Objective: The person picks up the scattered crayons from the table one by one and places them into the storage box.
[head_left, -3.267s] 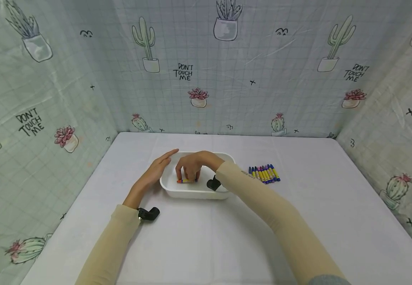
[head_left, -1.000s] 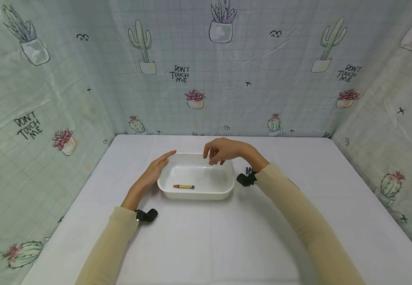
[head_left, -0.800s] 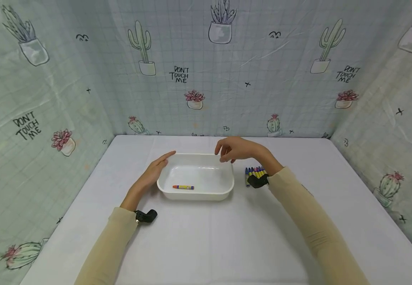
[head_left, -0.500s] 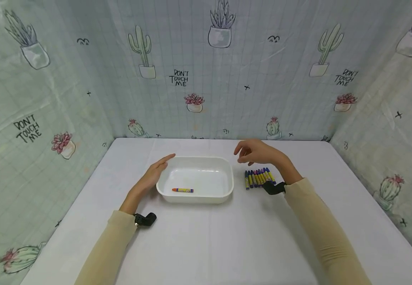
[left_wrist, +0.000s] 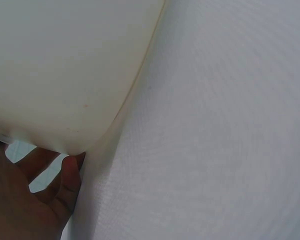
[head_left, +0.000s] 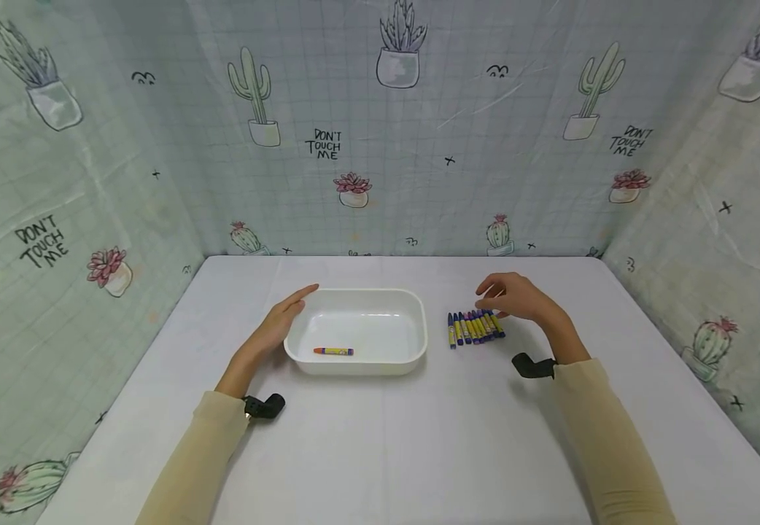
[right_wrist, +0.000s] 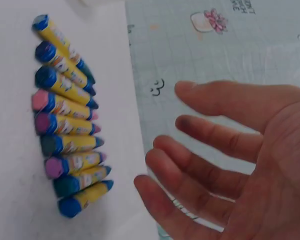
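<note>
Looking down from your head view, your two sleeved forearms come up from the bottom edge of the frame across the white table (head_left: 380, 452). Your left hand (head_left: 273, 332) lies left of centre with straight, relaxed fingers against the left wall of the white tray (head_left: 356, 363), gripping nothing. One orange crayon (head_left: 333, 351) lies flat inside the tray near its front left, just right of that hand but not touching it. Your right hand (head_left: 518, 299) hovers right of centre, fingers loosely spread and empty, over the far right end of the row of crayons (head_left: 475, 326), which lies on the table just beside the tray's right side. Behind everything hangs the cactus-print cloth (head_left: 380, 131).

Your right wrist view shows what the head view blurs: nine crayons (right_wrist: 67, 120) side by side with yellow wrappers, and your fingers (right_wrist: 215, 135) apart from them, not in contact. Your left wrist view shows only the tray's outer wall (left_wrist: 65, 70) filling the upper left, with fingertips (left_wrist: 70, 175) touching its lower edge.
</note>
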A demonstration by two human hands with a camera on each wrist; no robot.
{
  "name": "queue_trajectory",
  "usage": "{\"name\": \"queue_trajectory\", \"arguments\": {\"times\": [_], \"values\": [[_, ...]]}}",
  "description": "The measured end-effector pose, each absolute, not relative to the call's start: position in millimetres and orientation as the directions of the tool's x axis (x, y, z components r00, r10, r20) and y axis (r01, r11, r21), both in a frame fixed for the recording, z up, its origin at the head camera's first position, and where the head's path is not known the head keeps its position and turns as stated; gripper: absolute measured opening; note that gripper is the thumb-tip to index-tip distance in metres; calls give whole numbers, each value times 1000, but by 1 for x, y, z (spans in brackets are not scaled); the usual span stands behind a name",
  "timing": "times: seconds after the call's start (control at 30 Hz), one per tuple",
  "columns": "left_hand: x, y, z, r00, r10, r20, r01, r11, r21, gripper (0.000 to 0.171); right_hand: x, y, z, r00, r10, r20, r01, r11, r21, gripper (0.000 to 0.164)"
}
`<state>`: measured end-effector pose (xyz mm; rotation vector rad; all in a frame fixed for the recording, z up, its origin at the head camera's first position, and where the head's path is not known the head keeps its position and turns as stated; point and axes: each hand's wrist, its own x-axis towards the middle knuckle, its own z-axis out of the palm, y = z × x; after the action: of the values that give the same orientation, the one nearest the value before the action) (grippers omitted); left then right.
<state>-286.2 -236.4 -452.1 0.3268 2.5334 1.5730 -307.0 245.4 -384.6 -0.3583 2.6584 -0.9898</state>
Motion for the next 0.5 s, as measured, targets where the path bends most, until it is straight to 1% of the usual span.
{"name": "queue_trajectory", "arguments": {"times": [0.2, 0.4, 0.5], "values": [[-288, -237, -454, -964, 268, 8, 128, 432, 893, 49, -299, 260, -392, -939, -254, -232, -45, 759, -649, 44], [-288, -238, -453, -963, 270, 10, 128, 424, 897, 49, -298, 264, -402, -923, -236, -303, 15, 766, -643, 45], [-287, -237, -453, -965, 263, -3, 109, 411, 905, 49, -299, 264, -406, -918, -244, -313, 16, 767, -642, 46]]}}
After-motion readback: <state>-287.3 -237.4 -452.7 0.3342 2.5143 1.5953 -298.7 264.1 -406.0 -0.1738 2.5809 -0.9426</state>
